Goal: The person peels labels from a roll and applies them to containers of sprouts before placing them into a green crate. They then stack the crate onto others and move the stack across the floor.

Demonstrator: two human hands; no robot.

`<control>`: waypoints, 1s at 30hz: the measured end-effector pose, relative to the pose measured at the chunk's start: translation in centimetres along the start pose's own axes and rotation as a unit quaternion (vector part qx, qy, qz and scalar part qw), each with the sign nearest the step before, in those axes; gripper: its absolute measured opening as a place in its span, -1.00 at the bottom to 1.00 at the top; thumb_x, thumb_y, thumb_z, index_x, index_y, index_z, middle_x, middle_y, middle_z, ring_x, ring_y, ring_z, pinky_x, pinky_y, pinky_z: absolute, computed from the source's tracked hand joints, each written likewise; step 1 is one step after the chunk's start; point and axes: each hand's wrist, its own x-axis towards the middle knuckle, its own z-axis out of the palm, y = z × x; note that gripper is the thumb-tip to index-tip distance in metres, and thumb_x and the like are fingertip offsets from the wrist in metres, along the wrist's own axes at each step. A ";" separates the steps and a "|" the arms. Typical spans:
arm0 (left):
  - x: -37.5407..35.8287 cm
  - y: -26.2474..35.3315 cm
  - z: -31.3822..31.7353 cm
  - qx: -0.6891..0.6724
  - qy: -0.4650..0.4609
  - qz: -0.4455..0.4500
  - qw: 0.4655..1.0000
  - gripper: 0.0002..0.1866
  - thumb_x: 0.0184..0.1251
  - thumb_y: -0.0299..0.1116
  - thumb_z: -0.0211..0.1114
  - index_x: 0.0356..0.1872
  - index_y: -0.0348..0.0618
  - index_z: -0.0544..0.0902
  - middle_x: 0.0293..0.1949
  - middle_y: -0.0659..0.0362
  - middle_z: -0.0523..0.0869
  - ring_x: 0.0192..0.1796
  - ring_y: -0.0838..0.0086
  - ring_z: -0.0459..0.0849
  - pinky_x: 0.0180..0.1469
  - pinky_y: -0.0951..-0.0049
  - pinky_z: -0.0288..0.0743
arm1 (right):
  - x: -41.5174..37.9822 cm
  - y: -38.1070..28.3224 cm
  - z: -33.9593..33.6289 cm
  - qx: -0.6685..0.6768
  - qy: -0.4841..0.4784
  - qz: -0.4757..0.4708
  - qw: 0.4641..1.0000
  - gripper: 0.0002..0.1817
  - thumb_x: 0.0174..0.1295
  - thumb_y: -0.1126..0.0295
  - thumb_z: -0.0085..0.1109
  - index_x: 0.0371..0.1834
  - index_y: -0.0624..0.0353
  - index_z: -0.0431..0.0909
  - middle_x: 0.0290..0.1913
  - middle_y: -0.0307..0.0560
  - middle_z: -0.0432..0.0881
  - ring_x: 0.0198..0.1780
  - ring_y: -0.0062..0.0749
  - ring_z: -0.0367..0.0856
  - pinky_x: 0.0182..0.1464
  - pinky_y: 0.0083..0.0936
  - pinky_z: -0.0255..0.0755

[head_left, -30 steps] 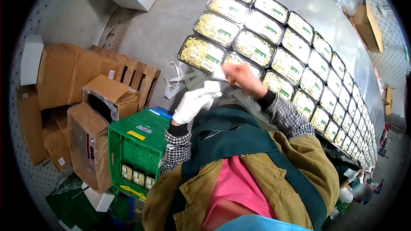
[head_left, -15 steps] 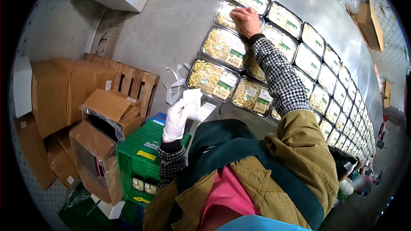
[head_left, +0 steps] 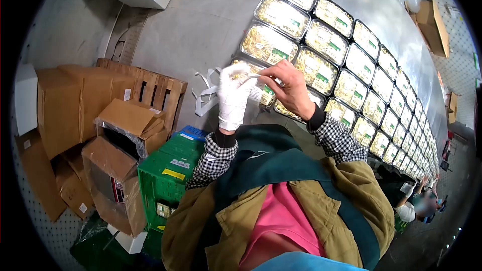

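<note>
My left hand (head_left: 233,100), in a white glove, is closed around a strip of printed white labels (head_left: 255,94), mostly hidden by the fingers. Bare, my right hand (head_left: 292,89) pinches at the strip's upper edge, its fingertips close against the glove. Both hands are over the near edge of the metal table (head_left: 201,25). Beneath and beyond them lie clear-lidded black trays of bean sprouts, such as this tray (head_left: 268,43) behind the left hand and another tray (head_left: 316,69) beyond the right. Green-and-white labels show on their lids.
Rows of sprout trays (head_left: 374,105) run far to the right. At left are cardboard boxes (head_left: 57,105), a wooden pallet (head_left: 160,88) and green crates (head_left: 160,180). White straps (head_left: 206,93) hang by the table edge. Another person (head_left: 416,208) is at the far right.
My right hand has come back from a tray in the second row to the label strip. My left hand has risen and moved right to meet it.
</note>
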 end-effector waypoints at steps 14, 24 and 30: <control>0.7 -1.6 -4.7 0.189 -0.217 -0.113 0.951 -0.88 0.26 -0.46 0.25 -0.24 -0.28 0.66 -0.34 0.25 0.69 -0.28 0.65 0.59 -0.19 0.63 0.47 | 1.0 8.7 3.4 0.031 0.184 0.252 0.950 -0.77 0.12 0.24 0.24 -0.40 0.21 0.66 -0.35 0.00 0.64 -0.30 -0.26 0.56 -0.19 -0.40 0.40; 0.0 -1.1 -6.8 0.084 -0.163 -0.172 0.968 -0.81 0.33 -0.43 0.17 -0.14 -0.30 0.65 -0.27 0.22 0.70 -0.27 0.65 0.61 -0.18 0.64 0.50 | 5.1 14.9 7.5 -0.302 0.240 0.160 0.909 -0.62 0.04 0.11 0.28 -0.19 0.12 0.55 -0.22 -0.11 0.51 -0.06 -0.20 0.44 -0.07 -0.27 0.23; 0.5 -3.3 -6.7 0.110 -0.108 -0.137 0.979 -0.82 0.34 -0.43 0.15 -0.18 -0.33 0.64 -0.29 0.21 0.68 -0.28 0.63 0.61 -0.24 0.63 0.49 | 0.7 8.6 6.7 0.076 0.111 0.260 0.956 -0.71 0.24 0.25 0.17 -0.21 0.30 0.59 -0.38 -0.11 0.62 -0.36 -0.44 0.54 -0.28 -0.52 0.37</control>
